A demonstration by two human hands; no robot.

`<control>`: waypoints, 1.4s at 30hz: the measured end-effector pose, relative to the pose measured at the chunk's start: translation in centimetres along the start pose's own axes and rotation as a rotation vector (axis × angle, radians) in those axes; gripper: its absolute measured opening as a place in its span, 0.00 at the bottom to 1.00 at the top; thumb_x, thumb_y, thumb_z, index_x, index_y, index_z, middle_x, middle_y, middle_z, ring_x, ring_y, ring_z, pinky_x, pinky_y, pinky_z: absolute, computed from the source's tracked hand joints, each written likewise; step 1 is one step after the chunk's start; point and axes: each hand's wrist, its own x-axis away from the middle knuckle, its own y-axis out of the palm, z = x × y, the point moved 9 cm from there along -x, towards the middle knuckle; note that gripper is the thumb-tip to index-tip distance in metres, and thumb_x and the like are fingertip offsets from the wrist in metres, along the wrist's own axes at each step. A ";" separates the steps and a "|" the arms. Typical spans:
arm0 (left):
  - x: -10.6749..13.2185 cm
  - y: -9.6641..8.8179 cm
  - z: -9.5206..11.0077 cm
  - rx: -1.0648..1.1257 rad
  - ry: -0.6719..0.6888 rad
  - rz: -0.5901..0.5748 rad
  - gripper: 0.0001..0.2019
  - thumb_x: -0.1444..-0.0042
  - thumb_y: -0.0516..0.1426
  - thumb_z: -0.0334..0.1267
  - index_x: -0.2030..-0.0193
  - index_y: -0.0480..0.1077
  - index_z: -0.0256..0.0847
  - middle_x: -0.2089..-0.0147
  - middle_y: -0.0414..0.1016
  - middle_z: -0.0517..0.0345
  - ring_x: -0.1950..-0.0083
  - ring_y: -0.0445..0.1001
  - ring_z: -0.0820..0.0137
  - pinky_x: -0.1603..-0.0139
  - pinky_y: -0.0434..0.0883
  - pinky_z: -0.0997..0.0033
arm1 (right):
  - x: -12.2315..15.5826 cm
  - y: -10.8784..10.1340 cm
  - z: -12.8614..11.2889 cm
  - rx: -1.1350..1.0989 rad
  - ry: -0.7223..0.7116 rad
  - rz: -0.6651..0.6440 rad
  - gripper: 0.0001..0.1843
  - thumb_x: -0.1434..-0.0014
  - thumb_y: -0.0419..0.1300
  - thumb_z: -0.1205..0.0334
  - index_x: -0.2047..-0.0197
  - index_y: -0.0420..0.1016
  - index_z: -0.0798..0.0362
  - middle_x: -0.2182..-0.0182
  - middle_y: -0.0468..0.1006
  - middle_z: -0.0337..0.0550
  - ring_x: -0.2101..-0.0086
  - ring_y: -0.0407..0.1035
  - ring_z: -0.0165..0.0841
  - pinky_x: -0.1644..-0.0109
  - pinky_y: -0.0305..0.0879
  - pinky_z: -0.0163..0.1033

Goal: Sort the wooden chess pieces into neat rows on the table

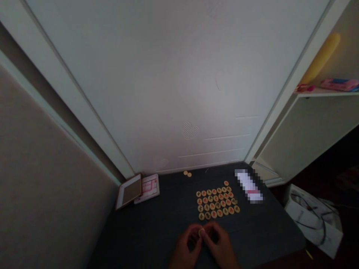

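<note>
My left hand and my right hand meet near the front edge of a dark table. Their fingertips pinch a small round wooden game piece between them, fingers curled. Just beyond the hands, several round wooden pieces with red and dark markings lie in rows on the tabletop. One piece sits apart above the rows, and two more pieces rest near the wall.
An open wooden box and a red-printed sheet lie at the table's back left. A blurred white item sits at back right. White shelves stand right, with a white bag below them.
</note>
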 end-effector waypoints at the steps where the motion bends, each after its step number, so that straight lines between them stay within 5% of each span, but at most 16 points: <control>1: 0.0 0.0 -0.1 -0.002 0.003 0.004 0.15 0.38 0.58 0.50 0.52 0.75 0.43 0.59 0.83 0.51 0.59 0.80 0.62 0.55 0.76 0.68 | 0.0 0.0 0.1 -0.005 0.003 -0.001 0.17 0.38 0.62 0.46 0.64 0.79 0.51 0.70 0.82 0.43 0.66 0.76 0.37 0.59 0.70 0.36; 16: -0.5 0.1 0.3 0.046 -0.072 -0.051 0.15 0.36 0.57 0.52 0.54 0.75 0.44 0.57 0.82 0.53 0.55 0.79 0.63 0.51 0.74 0.69 | -0.1 -0.1 -0.4 -0.063 -0.004 -0.050 0.18 0.36 0.60 0.45 0.62 0.80 0.51 0.66 0.83 0.45 0.63 0.77 0.39 0.56 0.70 0.38; 28: -0.7 -0.1 -1.3 0.089 -0.102 0.047 0.17 0.38 0.57 0.55 0.60 0.74 0.42 0.62 0.81 0.55 0.58 0.79 0.62 0.54 0.75 0.69 | -0.2 -0.4 -0.6 0.009 -0.075 0.006 0.19 0.36 0.60 0.45 0.63 0.81 0.52 0.69 0.83 0.45 0.66 0.77 0.38 0.59 0.72 0.37; 35: -0.9 -0.2 -0.4 0.185 -0.128 -0.056 0.19 0.39 0.57 0.58 0.56 0.72 0.43 0.60 0.82 0.56 0.57 0.80 0.63 0.54 0.75 0.69 | 0.3 0.4 -2.6 0.049 -0.226 -0.036 0.12 0.35 0.59 0.51 0.60 0.80 0.49 0.68 0.82 0.43 0.68 0.76 0.34 0.61 0.71 0.33; 42: -0.2 0.1 0.2 0.138 -0.136 -0.103 0.19 0.38 0.57 0.56 0.52 0.74 0.45 0.57 0.83 0.55 0.54 0.80 0.63 0.48 0.73 0.68 | 0.2 -0.2 -1.9 0.050 -0.221 0.014 0.15 0.34 0.58 0.49 0.63 0.79 0.50 0.69 0.80 0.43 0.68 0.75 0.34 0.62 0.71 0.33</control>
